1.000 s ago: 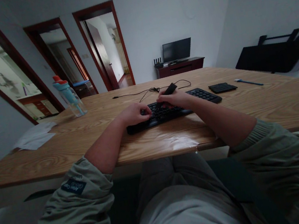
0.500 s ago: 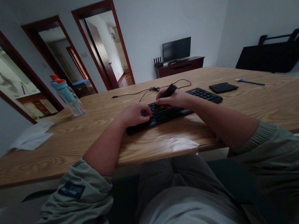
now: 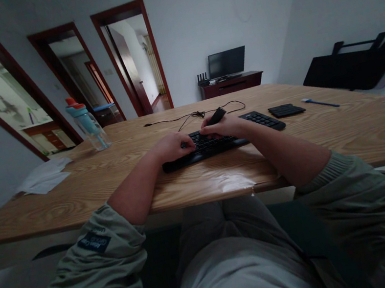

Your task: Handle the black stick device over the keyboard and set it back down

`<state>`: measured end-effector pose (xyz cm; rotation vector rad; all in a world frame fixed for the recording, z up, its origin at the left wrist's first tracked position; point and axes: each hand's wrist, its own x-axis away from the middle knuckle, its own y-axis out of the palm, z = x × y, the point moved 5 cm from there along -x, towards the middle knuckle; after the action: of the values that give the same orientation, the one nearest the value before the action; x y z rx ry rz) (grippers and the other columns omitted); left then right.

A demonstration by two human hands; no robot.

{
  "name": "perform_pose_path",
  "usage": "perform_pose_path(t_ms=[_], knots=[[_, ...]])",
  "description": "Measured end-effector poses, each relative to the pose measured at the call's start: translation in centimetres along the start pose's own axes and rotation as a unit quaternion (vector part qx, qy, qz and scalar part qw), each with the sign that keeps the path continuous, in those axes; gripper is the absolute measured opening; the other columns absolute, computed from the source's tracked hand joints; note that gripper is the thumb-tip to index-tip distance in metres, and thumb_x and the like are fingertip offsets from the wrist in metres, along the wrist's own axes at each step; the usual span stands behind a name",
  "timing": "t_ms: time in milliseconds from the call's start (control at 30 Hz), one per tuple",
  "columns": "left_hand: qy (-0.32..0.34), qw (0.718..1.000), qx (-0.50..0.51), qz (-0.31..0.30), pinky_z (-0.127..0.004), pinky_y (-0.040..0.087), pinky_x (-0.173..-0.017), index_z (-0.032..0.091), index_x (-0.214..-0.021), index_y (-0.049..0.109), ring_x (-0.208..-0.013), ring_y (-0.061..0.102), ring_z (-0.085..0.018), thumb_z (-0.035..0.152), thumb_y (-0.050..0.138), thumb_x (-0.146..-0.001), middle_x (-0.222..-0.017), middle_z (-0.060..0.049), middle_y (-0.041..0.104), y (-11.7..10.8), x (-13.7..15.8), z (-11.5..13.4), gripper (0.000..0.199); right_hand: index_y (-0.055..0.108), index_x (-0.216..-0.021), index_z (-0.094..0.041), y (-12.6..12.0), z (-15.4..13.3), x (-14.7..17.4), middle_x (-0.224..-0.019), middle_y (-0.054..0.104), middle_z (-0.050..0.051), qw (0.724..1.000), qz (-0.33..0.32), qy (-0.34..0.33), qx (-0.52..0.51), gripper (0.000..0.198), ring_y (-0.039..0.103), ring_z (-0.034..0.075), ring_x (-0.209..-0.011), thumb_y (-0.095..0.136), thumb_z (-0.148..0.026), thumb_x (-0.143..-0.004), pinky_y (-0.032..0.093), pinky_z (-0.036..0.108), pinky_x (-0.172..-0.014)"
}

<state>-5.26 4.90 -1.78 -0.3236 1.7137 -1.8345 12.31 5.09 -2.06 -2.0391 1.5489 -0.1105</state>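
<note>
A black keyboard [image 3: 211, 148] lies slightly askew near the front of the wooden table, its number pad to the right. My left hand [image 3: 177, 146] rests on its left part with the fingers curled down against it; the fingertips are partly hidden. Over the middle keys, my right hand [image 3: 220, 127] is closed round a short black brush [image 3: 216, 115]. Its upper end sticks out above my fingers, while the lower end is hidden by the hand. A cable [image 3: 199, 114] runs loosely behind the keyboard.
Right of the keyboard lie a flat black keypad-like piece [image 3: 286, 110] and a blue-handled brush [image 3: 320, 102]. A water bottle [image 3: 89, 125] with a red lid stands at the left, behind white paper sheets [image 3: 45, 177]. The table's front edge [image 3: 202, 201] is close to my body.
The view has shifted very slightly. Both hands stay in nearly the same places on the keyboard, and the black brush remains in my right hand.
</note>
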Motion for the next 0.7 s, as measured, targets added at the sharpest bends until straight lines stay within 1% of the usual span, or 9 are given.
perform_pose_path(t_ms=[133, 267, 433, 500, 567, 700], knots=[[0.007, 1.0, -0.008, 0.003, -0.025, 0.047, -0.076, 0.018, -0.096, 0.078, -0.081, 0.065, -0.015, 0.027, 0.062, -0.086, -0.092, -0.004, 0.075, 0.0, 0.0, 0.0, 0.021, 0.064, -0.077, -0.019, 0.0, 0.5, -0.2, -0.06, 0.055, 0.0, 1.0, 0.016, 0.025, -0.002, 0.016, 0.047, 0.012, -0.053, 0.07, -0.033, -0.08, 0.037, 0.025, -0.047], [-0.002, 1.0, -0.015, -0.002, -0.025, 0.047, -0.075, 0.019, -0.095, 0.078, -0.08, 0.065, -0.015, 0.027, 0.063, -0.085, -0.092, -0.004, 0.075, 0.1, 0.0, 0.1, 0.02, 0.063, -0.08, -0.019, 0.2, 0.6, -0.2, -0.061, 0.054, -0.001, 1.0, -0.001, 0.028, -0.006, 0.015, 0.046, 0.012, -0.053, 0.069, -0.033, -0.081, 0.037, 0.025, -0.047], [-0.001, 1.0, -0.021, -0.022, -0.023, 0.047, -0.074, 0.022, -0.093, 0.078, -0.079, 0.066, -0.014, 0.024, 0.063, -0.084, -0.089, -0.001, 0.076, 0.4, 0.0, 0.1, 0.018, 0.066, -0.087, -0.02, 0.3, 0.0, 0.2, -0.066, 0.058, -0.001, 0.998, -0.049, -0.006, 0.029, 0.017, 0.051, 0.012, -0.058, 0.07, -0.034, -0.078, 0.038, 0.024, -0.051], [0.003, 1.0, -0.021, -0.022, -0.024, 0.047, -0.074, 0.023, -0.093, 0.079, -0.079, 0.066, -0.014, 0.023, 0.063, -0.084, -0.089, 0.0, 0.076, 0.4, 0.0, 0.1, 0.019, 0.068, -0.088, -0.02, 0.4, -0.2, 0.2, -0.068, 0.06, 0.0, 0.997, -0.059, -0.015, 0.052, 0.018, 0.053, 0.013, -0.06, 0.071, -0.034, -0.077, 0.038, 0.024, -0.052], [0.01, 1.0, -0.017, -0.019, -0.024, 0.048, -0.074, 0.023, -0.093, 0.079, -0.079, 0.067, -0.015, 0.024, 0.063, -0.084, -0.09, -0.001, 0.076, 0.5, 0.0, 0.2, 0.019, 0.07, -0.086, -0.02, 0.4, -0.4, 0.1, -0.069, 0.062, 0.0, 0.995, -0.055, -0.027, 0.073, 0.017, 0.053, 0.014, -0.061, 0.072, -0.032, -0.075, 0.039, 0.025, -0.053], [0.027, 0.999, -0.012, -0.015, -0.025, 0.048, -0.078, 0.025, -0.093, 0.08, -0.084, 0.068, -0.016, 0.025, 0.063, -0.085, -0.095, -0.001, 0.078, 0.7, -0.1, 0.4, 0.019, 0.072, -0.074, -0.02, 0.3, -1.4, -0.1, -0.068, 0.065, 0.002, 0.992, -0.028, -0.077, 0.099, 0.01, 0.054, 0.016, -0.063, 0.078, -0.024, -0.067, 0.039, 0.028, -0.058]])
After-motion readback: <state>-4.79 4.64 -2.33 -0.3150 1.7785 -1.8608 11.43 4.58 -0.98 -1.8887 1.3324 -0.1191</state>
